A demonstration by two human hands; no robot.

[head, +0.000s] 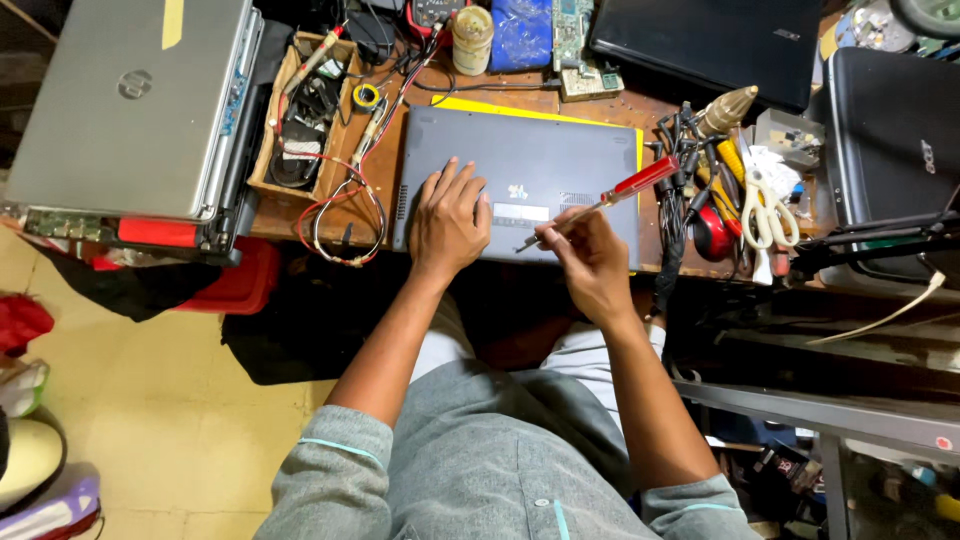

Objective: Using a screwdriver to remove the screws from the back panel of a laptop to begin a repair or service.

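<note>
1. A dark grey laptop (520,160) lies underside up on the wooden worktop (300,215), and it serves as the landmark here. Left of it stands a wooden tray (262,160) full of cables, with red wire (345,205) looping out beside the laptop's left edge. Further left lies a closed silver laptop (125,100).
2. Right of the grey laptop a bundle of black cables (672,190) hangs over the worktop edge. Beyond it lie white-handled scissors (765,205).
3. The left hand (450,220) rests flat on the laptop's base, fingers spread, gripping nothing.
4. The right hand (590,260) has its grip closed around the metal shaft of a screwdriver (600,200). The tool's long axis runs diagonally: the red handle points up and to the right, above the laptop's right part, and the tip points down-left toward the laptop's near edge, right of the left hand.
5. A pale rectangular label (520,213) sits on the laptop's base between the two hands. A yellow sheet (500,108) shows along the laptop's far edge. A strip of yellow tape (172,22) marks the silver laptop's lid.
</note>
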